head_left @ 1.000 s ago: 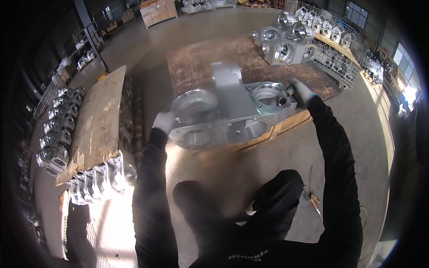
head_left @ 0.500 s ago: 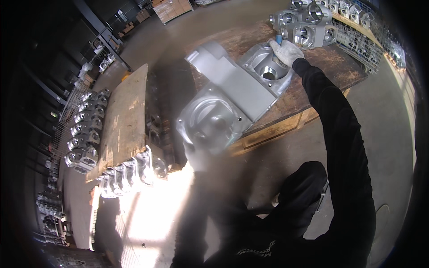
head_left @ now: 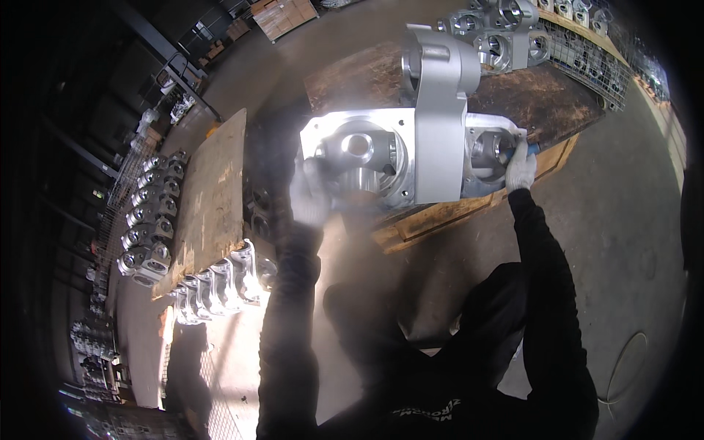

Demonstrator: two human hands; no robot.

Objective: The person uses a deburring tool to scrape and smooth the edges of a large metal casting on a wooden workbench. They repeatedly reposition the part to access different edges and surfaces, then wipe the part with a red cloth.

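Observation:
A big silver metal casting (head_left: 442, 147) is held before me, with round bores at its left and right ends and a raised arm standing up from its middle. My left hand (head_left: 309, 194), white-gloved and slightly blurred, grips the casting's left edge. At the opposite end my gloved right hand (head_left: 521, 172) closes on the rim. A blue cylindrical tool (head_left: 531, 149) sticks out from that same hand; its working end cannot be made out. Under the casting lies a worn brown wooden tabletop (head_left: 546, 92), which the casting partly hides.
More castings (head_left: 493, 53) stand at the table's far right, beside a wire cage (head_left: 587, 72) holding others. To the left, a wooden board (head_left: 213, 194) has rows of castings (head_left: 150, 213) along its side. Cardboard boxes (head_left: 282, 16) are stacked behind. A thin hose (head_left: 623, 363) lies on the floor.
The casting has turned from a slant to nearly level, its arm now pointing up. My right hand has come down and rightward with it; my left hand has come into clear view at its left edge.

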